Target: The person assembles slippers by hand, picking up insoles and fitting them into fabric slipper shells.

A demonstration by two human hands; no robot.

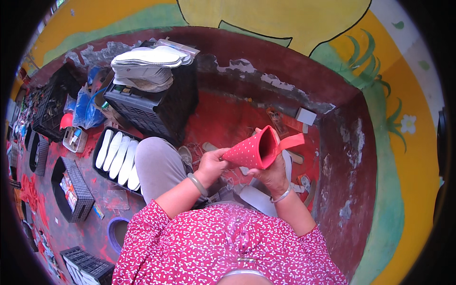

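A red cloth shoe upper [243, 151] with small white dots is held up in front of me, rolled into a cone. Its dark opening faces right, and a plain red strip sticks out beyond the rim. My left hand [212, 166] is closed on the narrow end, with the fingertips partly behind the cloth. From below and behind, my right hand [274, 179] grips the wide end near the opening. White shoe soles [122, 158] lie side by side in a black basket [98, 151] to the left of my knee.
A stack of white soles [147, 66] sits on a black crate [152, 111] ahead on the left. Black-and-white baskets [84, 199] stand farther left, near a purple-rimmed bucket [114, 233]. A white box [305, 116] is by the maroon wall [346, 156]. Red scraps litter the floor.
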